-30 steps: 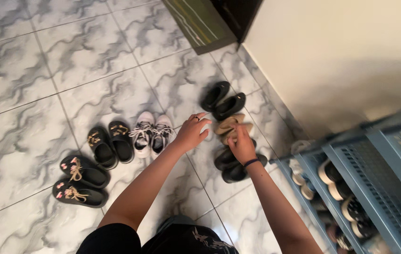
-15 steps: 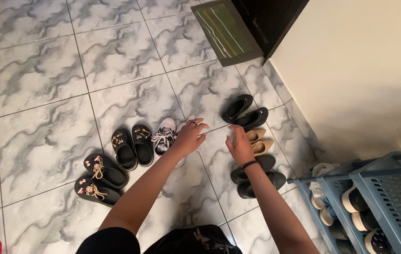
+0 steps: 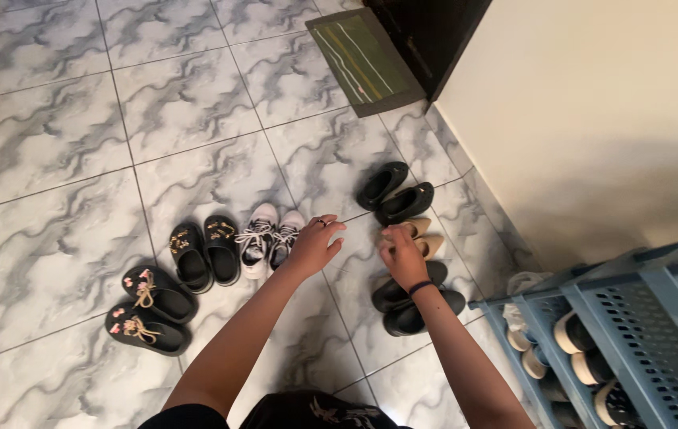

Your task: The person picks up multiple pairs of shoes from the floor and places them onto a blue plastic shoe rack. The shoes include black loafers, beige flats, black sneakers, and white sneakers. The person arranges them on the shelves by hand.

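Marbled grey floor (image 3: 61, 119): bears all footwear. Blue rack (image 3: 633, 318), lower right by the wall, holds more shoes. Green mat (image 3: 363, 56) lies at the dark doorway. Black shoes (image 3: 414, 306), nearest the rack. Black flats (image 3: 391, 192), farthest pair in that row. Flowered sandals (image 3: 148, 310), far left. Black clogs (image 3: 204, 254), beside them. White sneakers (image 3: 269, 238), just under the left hand (image 3: 315, 245), fingers loosely spread, gripping nothing. Beige heels (image 3: 422, 238), between flats and black shoes; right hand (image 3: 402, 256), fingertips on them, grip unclear. Best practice, judged: square the heels side by side, toes level with neighbours.
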